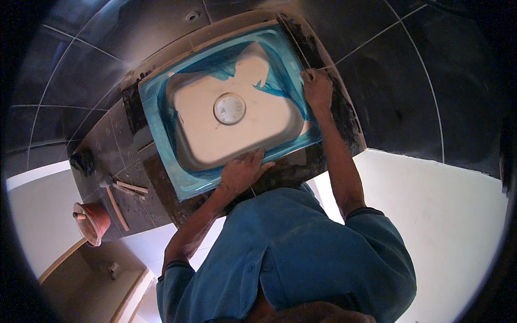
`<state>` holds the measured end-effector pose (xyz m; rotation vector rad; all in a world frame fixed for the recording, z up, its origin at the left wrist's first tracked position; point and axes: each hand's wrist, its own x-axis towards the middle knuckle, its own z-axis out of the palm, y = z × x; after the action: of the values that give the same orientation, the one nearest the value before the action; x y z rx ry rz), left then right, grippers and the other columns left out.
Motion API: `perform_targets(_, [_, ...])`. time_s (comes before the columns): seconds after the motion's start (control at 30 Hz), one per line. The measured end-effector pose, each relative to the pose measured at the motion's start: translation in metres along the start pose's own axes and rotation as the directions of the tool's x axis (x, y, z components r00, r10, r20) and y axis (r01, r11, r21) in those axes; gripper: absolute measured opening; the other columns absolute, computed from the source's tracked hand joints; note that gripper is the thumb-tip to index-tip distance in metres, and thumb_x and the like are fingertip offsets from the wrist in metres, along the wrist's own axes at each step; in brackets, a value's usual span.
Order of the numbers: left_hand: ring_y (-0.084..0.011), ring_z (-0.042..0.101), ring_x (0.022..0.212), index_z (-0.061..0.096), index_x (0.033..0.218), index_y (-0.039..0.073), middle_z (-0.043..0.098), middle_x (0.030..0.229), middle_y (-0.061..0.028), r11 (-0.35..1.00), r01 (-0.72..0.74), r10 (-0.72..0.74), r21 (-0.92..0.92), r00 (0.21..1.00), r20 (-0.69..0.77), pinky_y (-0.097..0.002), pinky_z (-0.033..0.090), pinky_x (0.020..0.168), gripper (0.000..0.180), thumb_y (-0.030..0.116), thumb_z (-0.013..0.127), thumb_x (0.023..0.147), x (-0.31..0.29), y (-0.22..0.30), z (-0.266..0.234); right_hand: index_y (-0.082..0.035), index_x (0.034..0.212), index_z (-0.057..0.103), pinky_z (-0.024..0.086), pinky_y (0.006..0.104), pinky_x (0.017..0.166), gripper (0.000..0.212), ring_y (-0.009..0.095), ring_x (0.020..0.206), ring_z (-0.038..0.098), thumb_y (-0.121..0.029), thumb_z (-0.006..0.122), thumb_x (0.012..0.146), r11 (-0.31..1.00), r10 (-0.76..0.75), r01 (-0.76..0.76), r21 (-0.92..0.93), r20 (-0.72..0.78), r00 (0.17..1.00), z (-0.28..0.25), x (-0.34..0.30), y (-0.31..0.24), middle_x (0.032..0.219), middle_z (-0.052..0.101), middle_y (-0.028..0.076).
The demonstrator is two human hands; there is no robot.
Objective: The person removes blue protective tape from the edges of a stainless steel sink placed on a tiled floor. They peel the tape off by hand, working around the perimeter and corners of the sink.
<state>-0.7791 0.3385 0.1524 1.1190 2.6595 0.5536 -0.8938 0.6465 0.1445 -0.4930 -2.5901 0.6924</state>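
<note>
A rectangular sink lies on the dark tiled counter in front of me, turned at an angle to the walls. Torn blue protective film covers its rim and parts of its inner walls. The pale basin floor is bare around a round drain. My left hand rests on the near rim, fingers stretched over the edge and thumb apart. At the right rim my right hand is closed on the sink's edge, its fingertips partly hidden. Whether the sink sits down in a cutout cannot be told.
Dark tiled walls meet behind and right of the counter. On the counter's left part lie a hammer and other wooden-handled tools. A reddish bucket stands at its left edge, near a dark bundle.
</note>
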Motion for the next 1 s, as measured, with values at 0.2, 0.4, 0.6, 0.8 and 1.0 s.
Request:
perform_targets(0.2, [-0.0353,0.076,0.102,0.065,0.125,-0.002,0.076,0.113,-0.0218,1.0,-0.006,0.006,-0.025,1.0,0.002,-0.0448,0.064,0.082,0.059,0.052,0.062,0.102,-0.002,-0.001,0.003,0.0,0.097,0.064,0.051,0.0533,0.089,0.012,0.042,0.097,0.063,-0.011,0.062,0.096,0.984,-0.123,0.102,-0.144,-0.145,0.982,0.016,-0.008,-0.008,0.097,0.065,0.022])
perform_targets(0.4, [-0.0351,0.076,0.103,0.066,0.123,-0.002,0.076,0.11,-0.023,1.0,0.0,0.0,-0.029,1.0,0.02,-0.0445,0.063,0.084,0.057,0.051,0.062,0.102,0.001,0.001,-0.004,0.0,0.114,0.06,0.047,0.0551,0.095,0.022,0.042,0.11,0.059,-0.005,0.065,0.092,0.927,-0.16,0.165,-0.337,0.045,0.986,0.02,-0.021,-0.014,0.113,0.062,0.02])
perform_targets(0.6, [-0.0353,0.076,0.103,0.065,0.124,-0.002,0.076,0.11,-0.0231,0.998,-0.06,0.058,-0.027,0.997,-0.052,-0.0443,0.063,0.086,0.057,0.051,0.062,0.102,0.0,-0.007,0.009,0.001,0.107,0.068,0.05,0.0509,0.091,0.023,0.04,0.101,0.064,-0.018,0.071,0.095,0.965,-0.2,0.204,-0.168,0.042,0.979,0.011,-0.008,-0.003,0.103,0.066,0.021])
perform_targets(0.8, [-0.0376,0.075,0.091,0.065,0.126,0.004,0.075,0.104,-0.0215,0.996,-0.002,-0.005,-0.085,0.997,-0.081,-0.0503,0.061,0.078,0.058,0.056,0.062,0.1,-0.002,-0.004,0.008,-0.001,0.108,0.072,0.054,0.0553,0.089,0.028,0.048,0.097,0.066,-0.027,0.068,0.098,0.999,0.053,-0.053,-0.004,0.106,0.993,0.01,0.016,0.0,0.107,0.069,0.024])
perform_targets(1.0, [-0.0373,0.076,0.094,0.065,0.126,0.004,0.076,0.105,-0.0209,0.996,-0.05,0.041,-0.075,0.993,-0.114,-0.0499,0.062,0.078,0.059,0.057,0.061,0.1,-0.002,-0.007,0.013,-0.001,0.105,0.07,0.057,0.053,0.088,0.019,0.045,0.095,0.066,-0.017,0.066,0.095,0.959,-0.076,0.076,-0.274,0.012,0.997,0.021,0.014,-0.005,0.103,0.067,0.024])
